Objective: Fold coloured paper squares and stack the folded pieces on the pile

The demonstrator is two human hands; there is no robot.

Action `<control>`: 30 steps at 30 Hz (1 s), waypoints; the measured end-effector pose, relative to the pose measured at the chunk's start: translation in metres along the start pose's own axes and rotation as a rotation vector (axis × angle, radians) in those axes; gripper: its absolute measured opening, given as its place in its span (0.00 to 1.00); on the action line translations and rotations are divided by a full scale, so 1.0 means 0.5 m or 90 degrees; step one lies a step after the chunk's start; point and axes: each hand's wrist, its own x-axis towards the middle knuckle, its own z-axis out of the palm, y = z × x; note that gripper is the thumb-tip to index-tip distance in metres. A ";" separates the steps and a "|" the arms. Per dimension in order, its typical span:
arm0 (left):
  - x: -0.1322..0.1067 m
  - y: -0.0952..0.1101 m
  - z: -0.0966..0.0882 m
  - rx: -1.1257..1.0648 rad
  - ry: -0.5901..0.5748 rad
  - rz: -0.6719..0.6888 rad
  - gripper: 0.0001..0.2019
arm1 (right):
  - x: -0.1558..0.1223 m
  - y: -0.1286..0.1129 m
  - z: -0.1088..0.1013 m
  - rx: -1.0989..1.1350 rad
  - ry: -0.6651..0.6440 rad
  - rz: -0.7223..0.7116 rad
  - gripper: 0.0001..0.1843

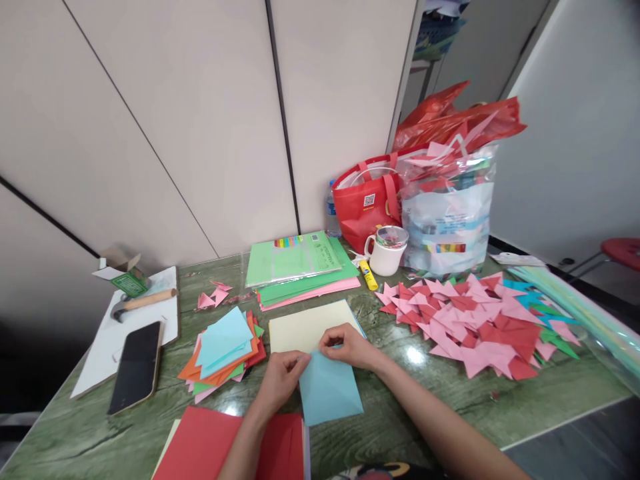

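Observation:
A light blue square of paper (331,393) hangs between my two hands, over the table's front middle. My left hand (286,375) pinches its upper left edge between thumb and fingers. At the top edge, my right hand (347,345) is closed on the same sheet. Behind the hands lies a cream sheet (305,323) with a blue edge showing under it. Red paper (200,443) lies beneath my left forearm. To the left sits a loose pile of coloured paper squares (225,340), light blue on top.
Folded pink and red paper pieces (480,320) are heaped at right. Behind stand a white mug (386,259), a glue stick (369,275), a red bag (363,213) and green paper packs (295,260). A phone (135,367) and a hammer (145,302) lie left.

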 end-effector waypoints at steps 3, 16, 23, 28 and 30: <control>-0.001 0.003 -0.010 0.012 0.011 0.001 0.20 | 0.001 0.002 -0.008 -0.007 0.020 0.002 0.06; -0.002 -0.011 -0.062 -0.204 0.517 0.014 0.14 | 0.015 0.030 -0.019 0.037 0.182 0.023 0.08; 0.018 -0.023 -0.109 -0.453 0.785 0.031 0.05 | 0.007 0.030 0.002 -0.183 0.136 -0.182 0.18; 0.020 -0.032 -0.118 -0.484 0.814 0.042 0.08 | 0.005 0.045 0.016 -0.265 0.040 -0.218 0.26; 0.018 -0.031 -0.114 -0.494 0.809 0.036 0.10 | 0.005 0.048 0.017 -0.276 0.039 -0.208 0.23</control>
